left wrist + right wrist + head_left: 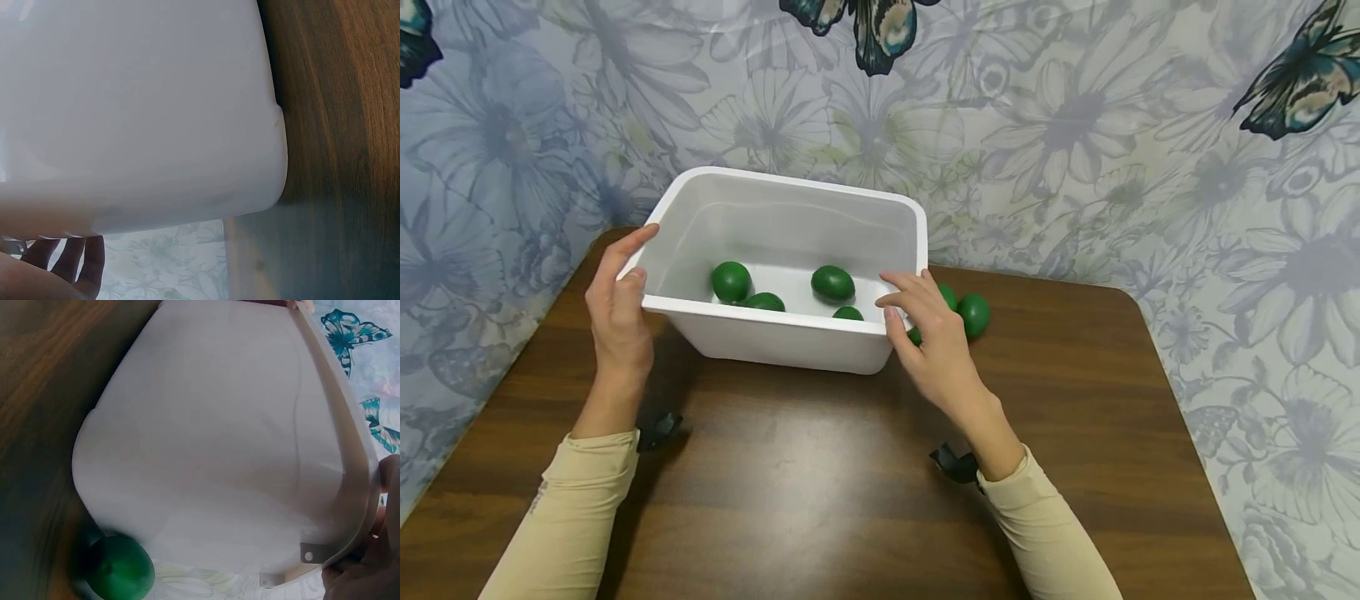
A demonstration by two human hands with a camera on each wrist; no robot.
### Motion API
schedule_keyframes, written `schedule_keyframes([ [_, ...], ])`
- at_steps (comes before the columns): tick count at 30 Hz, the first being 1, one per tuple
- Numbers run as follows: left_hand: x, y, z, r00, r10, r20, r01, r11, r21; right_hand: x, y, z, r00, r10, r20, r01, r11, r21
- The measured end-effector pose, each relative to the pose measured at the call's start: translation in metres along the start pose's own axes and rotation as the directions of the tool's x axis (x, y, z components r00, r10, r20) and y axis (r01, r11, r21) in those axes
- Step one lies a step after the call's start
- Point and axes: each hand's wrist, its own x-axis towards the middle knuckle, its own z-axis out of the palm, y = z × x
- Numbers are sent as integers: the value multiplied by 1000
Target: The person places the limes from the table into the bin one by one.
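A white plastic bin (790,337) stands on the table with several smooth, dark green, rounded fruits (832,284) on its floor; their exact kind is unclear. My left hand (619,312) grips the bin's left end, its thumb by the near corner and a finger reaching along the rim. At the opposite end my right hand (931,333) holds the rim near the front corner, fingers over the edge. Beyond that hand more green fruits (973,316) lie on the table, partly covered by it. One green fruit (120,569) shows close beside the bin wall in the right wrist view.
The brown wooden table (790,492) has a rounded far right corner. Behind it hangs a pale floral wall covering (1075,167) with teal butterflies. Dark wrist straps (955,463) show at both cuffs.
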Motion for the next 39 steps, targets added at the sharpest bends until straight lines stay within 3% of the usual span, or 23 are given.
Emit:
schedule_keyframes([
  [7, 1, -1, 1, 1000, 28, 2, -28, 999, -16, -1, -1, 1, 1000, 13, -5, -13, 1000, 2],
  [18, -6, -2, 4, 998, -49, 26, 48, 999, 21, -9, 2, 0, 999, 48, 4, -48, 997, 52],
  [23, -5, 4, 4, 1000, -7, -3, 7, 1000, -31, -6, 0, -2, 999, 30, 30, -31, 999, 33],
  [32, -6, 1, -1, 1000, 19, 11, -18, 1000, -19, -4, 2, -8, 997, 1, 80, -4, 999, 37],
  [36, -5, 1, -2, 999, 31, 22, -30, 999, -16, -5, 7, -19, 996, 39, 85, -42, 999, 35],
  [39, -4, 2, -4, 999, 17, 33, -17, 1000, 9, -11, 15, -26, 994, 108, 16, -108, 994, 17],
])
